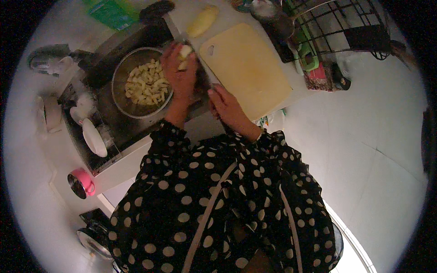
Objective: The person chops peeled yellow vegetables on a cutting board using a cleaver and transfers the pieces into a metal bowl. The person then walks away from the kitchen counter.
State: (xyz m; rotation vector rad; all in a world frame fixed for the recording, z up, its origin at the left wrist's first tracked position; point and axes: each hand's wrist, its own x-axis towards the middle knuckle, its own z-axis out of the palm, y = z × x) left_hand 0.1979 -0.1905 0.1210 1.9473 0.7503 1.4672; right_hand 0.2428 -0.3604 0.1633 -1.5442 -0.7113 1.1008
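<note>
My left hand (pixel 181 71) holds pale peeled pieces (pixel 184 52), perhaps potato or fruit, beside the right rim of a round metal bowl (pixel 117 99). Many small pale cut pieces (pixel 146 83) lie in that bowl. My right hand (pixel 223 104) is at the near left edge of a cream cutting board (pixel 252 71), its fingers curled; a thin dark thing, perhaps a knife, seems to be in it, but blur hides its shape. A whole pale yellow peeled piece (pixel 202 21) lies beyond the board on the counter.
The bowl stands on a dark stovetop (pixel 119 126). To its left are white dishes (pixel 94 137) on a rack and a pink cup (pixel 81 183). A green packet (pixel 111 14) lies at the far left. A black wire basket (pixel 334 30) stands at the far right, near a green-handled item (pixel 309 58).
</note>
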